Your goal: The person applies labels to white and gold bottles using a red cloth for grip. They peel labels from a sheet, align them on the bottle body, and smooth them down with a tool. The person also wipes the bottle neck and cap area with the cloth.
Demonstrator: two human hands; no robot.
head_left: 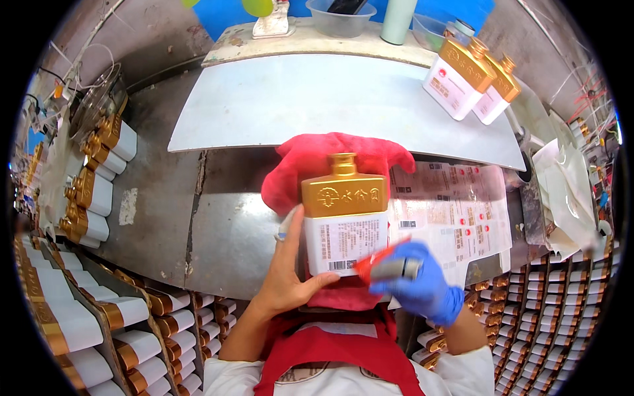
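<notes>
A flat white bottle [347, 241] with a gold shoulder and neck lies face up on a red cloth [287, 175], its neck pointing away from me. My left hand [287, 280] grips it by the lower left, with fingers along the side and the thumb at the bottom edge. White tape wraps one of its fingertips. In a blue glove, my right hand [426, 284] is closed round a scraper-like tool [380, 261] with a red blade and a grey handle. The blade is at the bottle's lower right corner, blurred; whether it touches the label is unclear.
Printed label sheets [449, 218] lie right of the cloth. Two finished-looking bottles [456, 79] stand at the far right of a white board [297, 99]. More bottles [92, 191] line the left. Racks of bottles [548, 317] flank me below. A plastic bowl [340, 23] sits behind.
</notes>
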